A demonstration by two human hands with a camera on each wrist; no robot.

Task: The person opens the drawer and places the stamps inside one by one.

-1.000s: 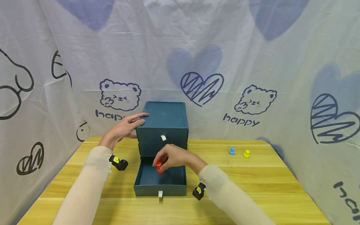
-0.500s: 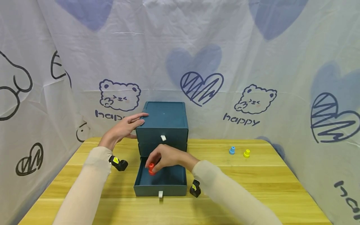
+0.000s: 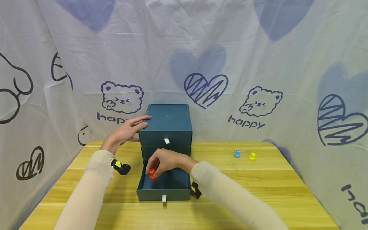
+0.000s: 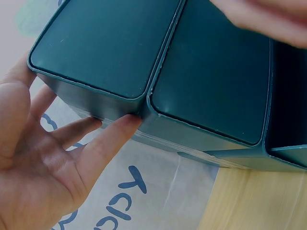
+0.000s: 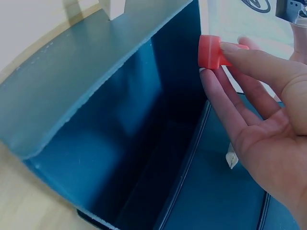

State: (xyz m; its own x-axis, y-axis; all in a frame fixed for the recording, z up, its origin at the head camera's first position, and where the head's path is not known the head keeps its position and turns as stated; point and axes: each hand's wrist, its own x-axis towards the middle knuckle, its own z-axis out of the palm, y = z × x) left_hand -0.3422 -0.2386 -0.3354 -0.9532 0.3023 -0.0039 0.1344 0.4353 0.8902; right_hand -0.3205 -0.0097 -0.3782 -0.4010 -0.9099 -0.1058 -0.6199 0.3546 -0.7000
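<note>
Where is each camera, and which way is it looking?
Head: worn on the head, facing forward and down at the table; shows both sleeved arms, left hand on the drawer box, right hand over the open bottom drawer.
Left wrist: beside the box, facing its top; shows the left palm and fingers.
Right wrist: looks into the open drawer; shows fingers pinching the red piece.
Shared: head and right wrist both show the red piece.

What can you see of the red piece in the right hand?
The red piece is a small, plastic-looking part with a round end, its full shape hidden by fingers. The right hand pinches it between its fingertips and holds it above the inside of the open bottom drawer, near its left side. It appears to touch nothing but that hand.
</note>
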